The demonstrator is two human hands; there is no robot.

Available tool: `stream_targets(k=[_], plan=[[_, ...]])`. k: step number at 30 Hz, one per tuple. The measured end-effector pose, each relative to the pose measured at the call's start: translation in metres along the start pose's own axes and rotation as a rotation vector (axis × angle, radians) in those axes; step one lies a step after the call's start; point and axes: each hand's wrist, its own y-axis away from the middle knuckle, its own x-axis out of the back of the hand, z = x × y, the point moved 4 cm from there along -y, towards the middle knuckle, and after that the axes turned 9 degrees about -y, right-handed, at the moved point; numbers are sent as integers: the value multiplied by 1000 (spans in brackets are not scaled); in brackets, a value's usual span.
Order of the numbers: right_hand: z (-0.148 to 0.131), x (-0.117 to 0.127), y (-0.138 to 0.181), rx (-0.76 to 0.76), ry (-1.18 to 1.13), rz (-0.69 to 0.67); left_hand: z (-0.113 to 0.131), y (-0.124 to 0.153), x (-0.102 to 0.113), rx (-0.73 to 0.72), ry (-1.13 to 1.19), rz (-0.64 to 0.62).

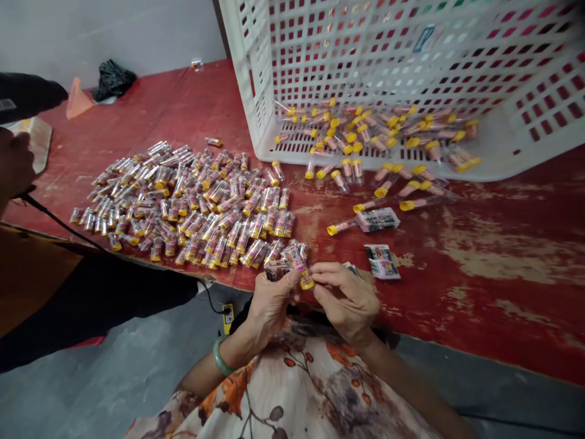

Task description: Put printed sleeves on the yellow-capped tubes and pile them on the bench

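My left hand (pixel 270 302) and my right hand (pixel 346 299) meet at the near edge of the red table (pixel 479 262). Together they pinch a small clear tube with a yellow cap (pixel 298 267) that has a printed label wrapped round it. The left hand's fingers are curled, and the right hand's thumb and fingers press on the cap end. Just beyond the hands lies a big heap of labelled yellow-capped tubes (pixel 192 201). A small stack of printed labels (pixel 382 261) lies right of my right hand.
A tipped white plastic crate (pixel 393 67) at the back holds and spills several unlabelled yellow-capped tubes (pixel 379 137). Another tube rests by a second label bundle (pixel 377 219). Another person's dark sleeve and hand (pixel 13 164) are at the left. A black bag (pixel 112 79) lies far left.
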Motion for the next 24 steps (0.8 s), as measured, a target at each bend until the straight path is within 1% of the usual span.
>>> stream_targets(k=[3, 6, 10, 13, 15, 17, 19, 21, 24], plan=[[-2, 1, 2, 43, 31, 27, -1, 2, -3, -16, -11, 25], [-1, 1, 7, 114, 67, 35, -3, 4, -4, -2, -12, 49], [1, -2, 14, 222, 209, 31, -7, 4, -5, 20, -14, 62], [1, -4, 17, 322, 320, 12, -9, 4, -5, 33, -19, 57], [1, -6, 17, 372, 365, -26, -10, 3, -6, 49, -5, 46], [2, -6, 16, 369, 361, -83, -10, 3, -6, 55, 16, 23], [2, -4, 13, 309, 315, -97, -8, 4, -7, 41, 26, -3], [2, -3, 11, 257, 276, -75, -6, 5, -7, 29, 21, -17], [-2, -3, 11, 284, 247, -22, -4, 7, -7, 43, 20, -12]])
